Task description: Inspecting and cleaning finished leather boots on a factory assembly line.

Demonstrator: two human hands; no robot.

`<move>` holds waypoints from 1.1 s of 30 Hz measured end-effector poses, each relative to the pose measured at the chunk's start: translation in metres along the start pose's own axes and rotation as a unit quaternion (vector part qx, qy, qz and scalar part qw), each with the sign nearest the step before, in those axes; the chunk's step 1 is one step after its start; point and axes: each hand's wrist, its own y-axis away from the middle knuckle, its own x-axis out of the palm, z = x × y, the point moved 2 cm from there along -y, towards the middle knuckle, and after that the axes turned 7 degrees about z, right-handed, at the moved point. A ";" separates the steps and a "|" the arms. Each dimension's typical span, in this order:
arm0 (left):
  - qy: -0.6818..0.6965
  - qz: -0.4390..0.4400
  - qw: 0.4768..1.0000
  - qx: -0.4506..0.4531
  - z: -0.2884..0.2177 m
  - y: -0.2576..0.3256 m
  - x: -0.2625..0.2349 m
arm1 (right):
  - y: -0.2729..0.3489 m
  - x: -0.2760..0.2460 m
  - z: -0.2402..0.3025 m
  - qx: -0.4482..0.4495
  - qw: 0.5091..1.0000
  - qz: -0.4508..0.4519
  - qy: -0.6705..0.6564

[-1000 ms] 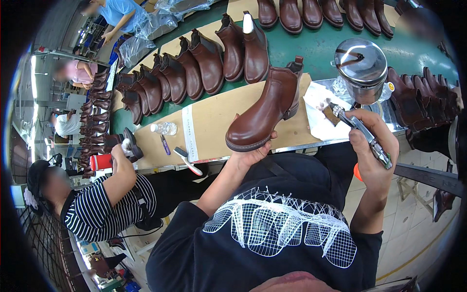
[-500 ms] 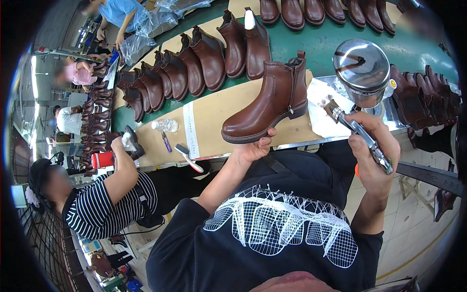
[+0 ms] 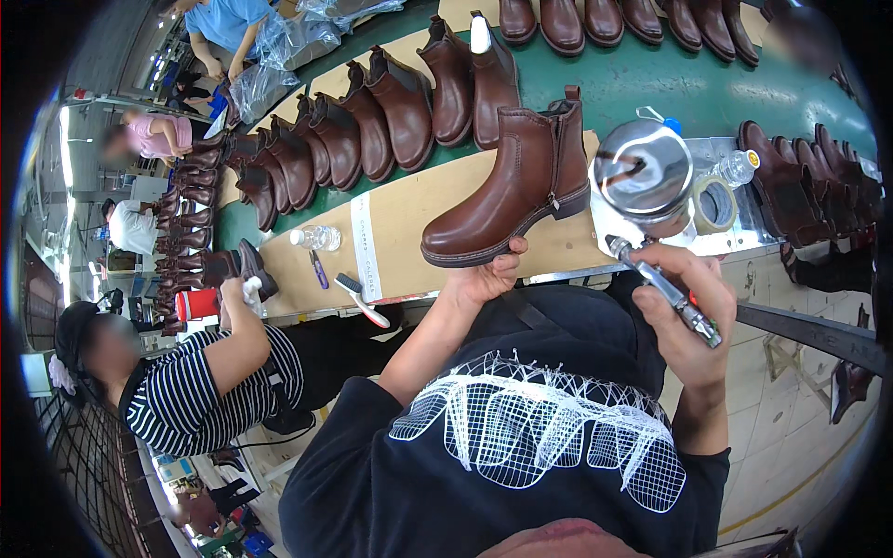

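My left hand [image 3: 486, 279] grips a brown ankle boot [image 3: 512, 191] from below, its fingers at the sole. The boot is held upright, toe to the left, with a zip on its side and a pull tab at the top. In my right hand [image 3: 693, 312] is a metal spray gun [image 3: 665, 288], its round shiny cup [image 3: 642, 172] uppermost. The gun's front end is near the boot's heel, apart from it. Whether a finger is on the trigger I cannot make out.
Rows of brown boots [image 3: 395, 107] line the green table [image 3: 595, 88]. On cardboard [image 3: 409, 223] lie a brush [image 3: 361, 299], a purple-handled tool [image 3: 319, 270] and a clear bottle [image 3: 316, 238]. A tape roll [image 3: 714, 205] and another bottle [image 3: 737, 167] are at right. A co-worker in stripes [image 3: 200, 391] handles a boot at left.
My right hand has brought the spray gun left, closer to the boot, uncovering the tape roll and bottle. The boot has shifted slightly in my left hand's grip.
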 end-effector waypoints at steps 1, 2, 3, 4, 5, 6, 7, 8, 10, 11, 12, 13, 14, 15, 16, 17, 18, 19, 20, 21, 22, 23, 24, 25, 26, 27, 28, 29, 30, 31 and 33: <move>0.002 0.007 1.000 -0.002 0.000 0.000 0.000 | 0.001 0.001 -0.001 0.000 1.000 0.019 0.005; 0.004 0.013 1.000 -0.004 -0.001 0.001 -0.001 | 0.001 0.001 0.000 -0.001 1.000 0.020 0.005; 0.004 0.013 1.000 -0.003 -0.001 0.001 -0.003 | 0.001 0.001 0.001 -0.005 1.000 0.028 0.012; 0.016 0.022 1.000 -0.007 -0.002 0.002 -0.006 | 0.001 0.002 0.001 -0.011 0.999 0.037 0.018; 0.028 0.031 0.999 -0.011 -0.003 0.003 -0.008 | 0.001 0.002 0.001 -0.012 0.999 0.037 0.018; 0.028 0.031 0.999 -0.010 -0.004 0.004 -0.010 | 0.001 0.001 0.000 -0.014 1.000 0.008 0.002; 0.035 0.041 0.998 -0.020 -0.005 0.004 -0.011 | 0.001 -0.001 0.000 -0.016 1.000 -0.023 -0.013; 0.042 0.051 0.997 -0.029 -0.005 0.005 -0.011 | 0.001 -0.004 0.001 0.008 0.999 -0.036 -0.038; 0.033 0.057 0.997 -0.035 -0.003 0.006 -0.010 | -0.003 -0.008 0.003 -0.006 0.995 -0.075 -0.061; 0.024 0.063 0.997 -0.039 -0.003 0.006 -0.009 | -0.006 -0.011 0.003 -0.006 0.995 -0.076 -0.060; 0.024 0.064 0.997 -0.040 -0.002 0.006 -0.010 | -0.007 -0.013 0.004 -0.007 0.996 -0.078 -0.051; 0.028 0.073 0.996 -0.045 -0.003 0.006 -0.012 | -0.008 -0.014 0.005 -0.008 0.996 -0.080 -0.044; 0.032 0.081 0.995 -0.050 -0.003 0.006 -0.013 | -0.008 -0.015 0.006 -0.009 0.996 -0.080 -0.043; 0.032 0.082 0.995 -0.050 -0.003 0.006 -0.015 | -0.007 -0.015 0.007 -0.019 0.997 -0.072 -0.028; 0.038 0.084 0.994 -0.055 -0.003 0.007 -0.017 | -0.006 -0.013 0.008 -0.031 0.997 -0.063 -0.014; 0.045 0.086 0.993 -0.061 -0.003 0.008 -0.018 | -0.004 -0.012 0.008 -0.032 0.997 -0.062 -0.015; 0.044 0.086 0.994 -0.060 -0.004 0.009 -0.019 | -0.002 -0.010 0.008 -0.023 0.999 -0.046 -0.009; 0.039 0.083 0.994 -0.056 -0.005 0.009 -0.020 | 0.000 -0.008 0.007 -0.012 0.999 -0.032 -0.002; 0.033 0.080 0.995 -0.052 -0.006 0.008 -0.021 | 0.002 -0.005 0.006 -0.010 0.999 -0.033 -0.002; 0.034 0.079 0.995 -0.054 -0.007 0.007 -0.023 | 0.004 -0.003 0.003 -0.009 1.000 -0.029 -0.007; 0.035 0.071 0.996 -0.050 -0.007 0.006 -0.023 | 0.005 -0.003 0.001 -0.010 1.000 -0.024 -0.012; 0.035 0.062 0.996 -0.047 -0.007 0.004 -0.024 | 0.005 -0.004 -0.001 -0.010 1.000 -0.007 -0.008; 0.036 0.062 0.996 -0.045 -0.006 0.002 -0.024 | 0.005 -0.006 -0.002 -0.011 1.000 -0.005 -0.008; 0.037 0.061 0.996 -0.047 -0.005 0.001 -0.024 | 0.005 -0.006 -0.004 0.001 1.000 0.006 -0.005; 0.038 0.061 0.996 -0.048 -0.005 0.000 -0.024 | 0.006 -0.005 -0.007 0.012 1.000 0.017 -0.001; 0.038 0.060 0.996 -0.048 -0.005 -0.001 -0.025 | 0.005 -0.004 -0.010 0.006 1.000 0.008 -0.009; 0.038 0.060 0.996 -0.053 -0.004 -0.002 -0.026 | 0.004 -0.006 -0.010 0.008 1.000 0.007 -0.009; 0.038 0.061 0.996 -0.057 -0.003 -0.002 -0.026 | 0.003 -0.008 -0.011 0.004 1.000 -0.010 -0.018; 0.038 0.061 0.996 -0.059 -0.002 -0.002 -0.026 | 0.001 -0.010 -0.010 0.000 0.999 -0.028 -0.028; 0.033 0.062 0.996 -0.059 0.000 -0.002 -0.024 | -0.002 -0.014 -0.008 -0.008 1.000 -0.023 -0.014; 0.028 0.063 0.996 -0.060 0.003 -0.001 -0.021 | -0.008 -0.015 -0.008 -0.009 0.998 -0.042 -0.056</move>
